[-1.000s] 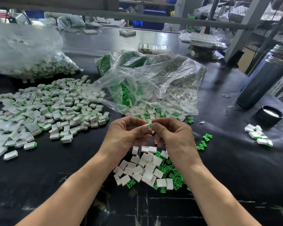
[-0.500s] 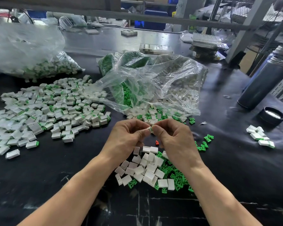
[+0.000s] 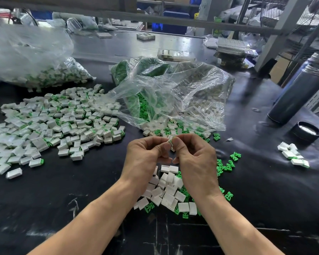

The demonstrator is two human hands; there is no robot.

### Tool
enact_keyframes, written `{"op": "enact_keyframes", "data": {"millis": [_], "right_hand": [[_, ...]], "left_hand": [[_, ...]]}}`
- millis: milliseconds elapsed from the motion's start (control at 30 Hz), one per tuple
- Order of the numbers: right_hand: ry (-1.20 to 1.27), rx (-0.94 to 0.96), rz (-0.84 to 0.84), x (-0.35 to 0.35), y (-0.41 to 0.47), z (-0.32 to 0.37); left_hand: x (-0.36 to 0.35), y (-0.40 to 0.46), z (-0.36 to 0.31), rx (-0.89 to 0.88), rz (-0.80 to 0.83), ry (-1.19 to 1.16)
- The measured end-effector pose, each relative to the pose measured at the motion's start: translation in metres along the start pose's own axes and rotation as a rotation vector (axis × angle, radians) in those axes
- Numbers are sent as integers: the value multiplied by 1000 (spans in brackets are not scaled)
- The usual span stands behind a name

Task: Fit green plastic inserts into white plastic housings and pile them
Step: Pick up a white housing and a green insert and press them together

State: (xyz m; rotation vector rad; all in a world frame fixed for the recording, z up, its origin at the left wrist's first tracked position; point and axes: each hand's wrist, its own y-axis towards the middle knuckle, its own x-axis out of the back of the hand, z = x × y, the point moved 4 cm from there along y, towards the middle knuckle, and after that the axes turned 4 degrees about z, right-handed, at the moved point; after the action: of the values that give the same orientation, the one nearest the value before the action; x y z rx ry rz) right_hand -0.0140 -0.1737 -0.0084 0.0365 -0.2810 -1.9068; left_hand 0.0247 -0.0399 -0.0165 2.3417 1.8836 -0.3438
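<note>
— Hundreds of fitted pieces [image 3: 50,124] pile by the tabletop's left edge.
— Both hands together: left hand [image 3: 145,155] and right hand [image 3: 193,159] pinch one housing [image 3: 170,142] mid-fit. Loose housings [image 3: 166,190] and inserts [image 3: 226,163] wait beneath; plenty left.

The black table [image 3: 265,190] has bare room at the lower left of the frame and at the lower right. A big spread of finished white pieces [image 3: 53,126] blocks the left side. A crinkly clear bag [image 3: 173,92] fills the middle, with another full bag [image 3: 31,57] in the upper left. Loose white housings [image 3: 166,192] and green inserts [image 3: 226,164] lie under and beside both hands. On the right stand a tall grey bottle [image 3: 298,92] and its black cap [image 3: 307,132], with a small heap of pieces [image 3: 293,153] near them
</note>
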Motion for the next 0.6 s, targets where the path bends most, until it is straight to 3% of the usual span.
{"op": "enact_keyframes", "data": {"millis": [133, 367, 600], "right_hand": [[15, -1, 3, -2, -2, -1], [-87, -10, 131, 8, 4, 2], [97, -147, 107, 11, 9, -1]], "left_hand": [[-3, -3, 1, -3, -15, -49], [6, 2, -7, -89, 28, 233], [7, 8, -10, -137, 82, 260]]}}
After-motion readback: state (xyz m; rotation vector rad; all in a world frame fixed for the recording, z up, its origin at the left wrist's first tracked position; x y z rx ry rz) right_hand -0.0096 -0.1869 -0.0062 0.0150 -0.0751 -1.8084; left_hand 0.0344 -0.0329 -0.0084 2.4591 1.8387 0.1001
